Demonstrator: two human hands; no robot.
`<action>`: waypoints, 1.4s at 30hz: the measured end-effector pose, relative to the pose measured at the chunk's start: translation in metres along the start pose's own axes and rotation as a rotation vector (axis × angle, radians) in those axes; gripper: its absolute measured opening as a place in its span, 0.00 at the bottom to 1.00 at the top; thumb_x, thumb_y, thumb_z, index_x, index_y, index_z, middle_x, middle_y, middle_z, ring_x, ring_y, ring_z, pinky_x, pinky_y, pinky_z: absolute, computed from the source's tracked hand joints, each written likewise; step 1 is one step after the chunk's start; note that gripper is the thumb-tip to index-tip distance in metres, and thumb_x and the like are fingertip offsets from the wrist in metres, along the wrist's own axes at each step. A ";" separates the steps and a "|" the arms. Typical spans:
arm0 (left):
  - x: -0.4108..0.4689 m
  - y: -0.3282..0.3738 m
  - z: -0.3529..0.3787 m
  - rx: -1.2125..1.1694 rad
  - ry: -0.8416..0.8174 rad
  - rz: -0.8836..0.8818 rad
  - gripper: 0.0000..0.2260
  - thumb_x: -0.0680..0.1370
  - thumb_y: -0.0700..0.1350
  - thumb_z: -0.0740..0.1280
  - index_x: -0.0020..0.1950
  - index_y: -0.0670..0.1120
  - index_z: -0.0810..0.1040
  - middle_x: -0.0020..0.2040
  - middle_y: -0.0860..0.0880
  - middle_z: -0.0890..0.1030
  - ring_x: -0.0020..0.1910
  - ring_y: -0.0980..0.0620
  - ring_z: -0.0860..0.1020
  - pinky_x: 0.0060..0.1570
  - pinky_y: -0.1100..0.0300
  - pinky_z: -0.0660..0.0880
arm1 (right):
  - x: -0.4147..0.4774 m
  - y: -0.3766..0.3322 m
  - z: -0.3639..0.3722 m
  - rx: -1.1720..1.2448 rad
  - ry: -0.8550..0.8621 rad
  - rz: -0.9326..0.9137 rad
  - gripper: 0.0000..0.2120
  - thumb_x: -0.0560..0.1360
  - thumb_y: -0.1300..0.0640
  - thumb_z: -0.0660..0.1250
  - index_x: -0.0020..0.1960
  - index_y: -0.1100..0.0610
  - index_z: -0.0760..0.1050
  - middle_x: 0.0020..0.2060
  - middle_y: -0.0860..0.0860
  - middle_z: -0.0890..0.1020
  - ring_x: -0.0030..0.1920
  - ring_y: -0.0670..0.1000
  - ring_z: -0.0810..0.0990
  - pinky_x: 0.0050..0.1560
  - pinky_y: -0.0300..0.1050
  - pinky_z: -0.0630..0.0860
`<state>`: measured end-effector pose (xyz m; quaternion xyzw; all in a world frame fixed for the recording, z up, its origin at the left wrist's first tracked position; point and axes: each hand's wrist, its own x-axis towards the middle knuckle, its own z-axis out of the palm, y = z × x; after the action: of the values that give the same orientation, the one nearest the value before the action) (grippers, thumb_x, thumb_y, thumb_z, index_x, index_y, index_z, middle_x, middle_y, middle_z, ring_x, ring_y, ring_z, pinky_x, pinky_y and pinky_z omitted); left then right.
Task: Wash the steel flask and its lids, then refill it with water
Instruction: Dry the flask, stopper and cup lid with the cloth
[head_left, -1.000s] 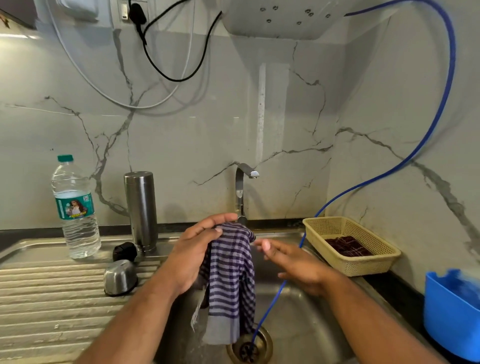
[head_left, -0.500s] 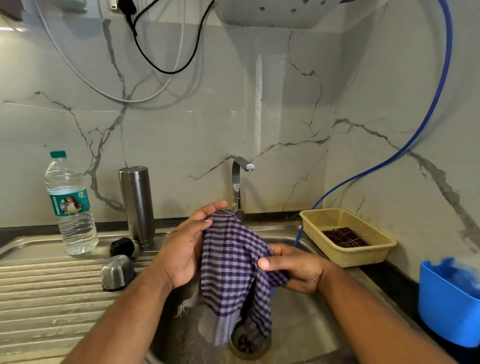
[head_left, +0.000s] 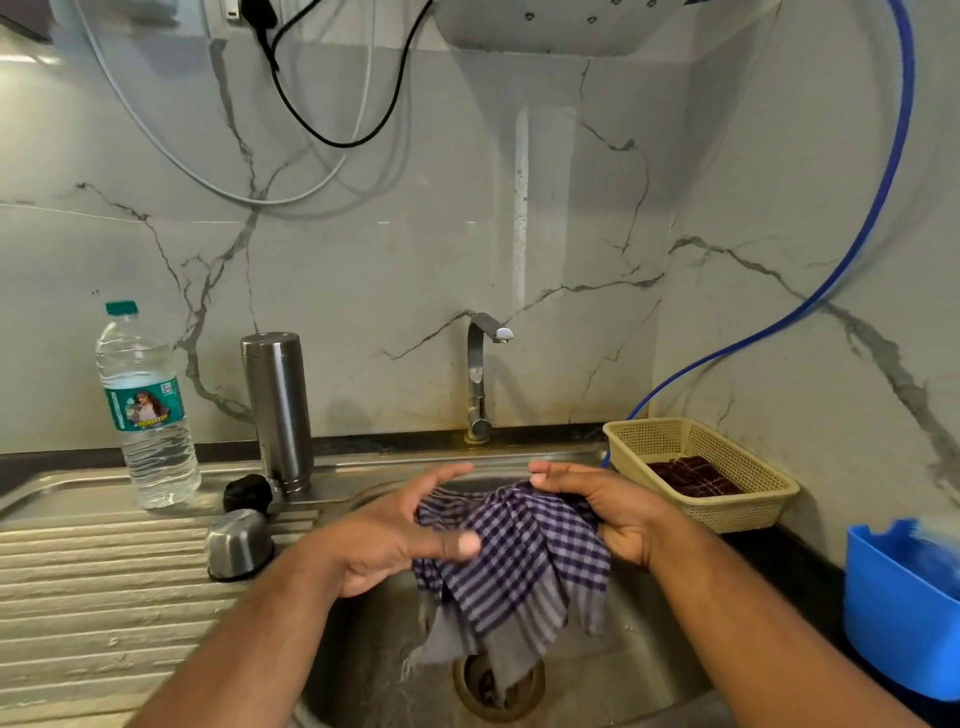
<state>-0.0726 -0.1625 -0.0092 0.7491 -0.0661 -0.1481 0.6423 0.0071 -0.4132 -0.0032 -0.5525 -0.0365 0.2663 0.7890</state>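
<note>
Over the steel sink (head_left: 649, 665), holds a purple checked cloth (head_left: 519, 561) up with both hands. Pinches the left side of it with the left hand (head_left: 395, 535), thumb flat on the front and long fingers stretched out behind. Grips the top right part with the right hand (head_left: 613, 514), fingers curled round the folds. Lets the bottom end hang down over the drain (head_left: 498, 686). Has the steel flask (head_left: 278, 410) standing up at the back of the surface (head_left: 104, 597), left of the tap (head_left: 478, 374) and well apart from both hands. Has the small black lid (head_left: 248, 493) just beside the foot of the flask, and the steel cup lid (head_left: 238, 543) a bit nearer, on the ridged part. Has a clear water bottle (head_left: 148, 415) with a green cap further left. On the right, has a yellow basket (head_left: 737, 512) with a dark cloth (head_left: 693, 475) inside, a blue tub (head_left: 893, 613) at the edge, and a thin blue hose (head_left: 906, 88) running down the wall behind the basket.
</note>
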 end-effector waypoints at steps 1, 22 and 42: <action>0.000 0.000 0.003 0.176 -0.040 -0.001 0.41 0.63 0.50 0.85 0.70 0.72 0.71 0.72 0.52 0.68 0.71 0.46 0.68 0.69 0.46 0.72 | -0.001 0.000 0.001 -0.020 -0.011 0.005 0.22 0.71 0.71 0.72 0.65 0.63 0.78 0.57 0.64 0.84 0.49 0.59 0.87 0.50 0.51 0.85; 0.016 0.007 0.022 1.054 0.682 0.178 0.12 0.81 0.53 0.67 0.42 0.48 0.79 0.34 0.52 0.80 0.32 0.55 0.78 0.30 0.59 0.76 | -0.014 0.011 0.032 -1.211 0.266 -0.511 0.02 0.80 0.50 0.69 0.50 0.43 0.80 0.45 0.42 0.84 0.45 0.37 0.81 0.45 0.32 0.75; 0.037 0.043 -0.121 0.322 1.403 -0.005 0.50 0.70 0.54 0.79 0.80 0.47 0.50 0.77 0.37 0.58 0.76 0.35 0.59 0.73 0.35 0.62 | 0.005 0.031 0.036 -0.338 0.185 -0.312 0.18 0.73 0.52 0.78 0.61 0.53 0.80 0.46 0.49 0.89 0.47 0.50 0.88 0.58 0.53 0.82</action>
<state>0.0030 -0.0664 0.0440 0.7532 0.3432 0.3781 0.4147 -0.0134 -0.3731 -0.0182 -0.6864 -0.0929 0.0796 0.7169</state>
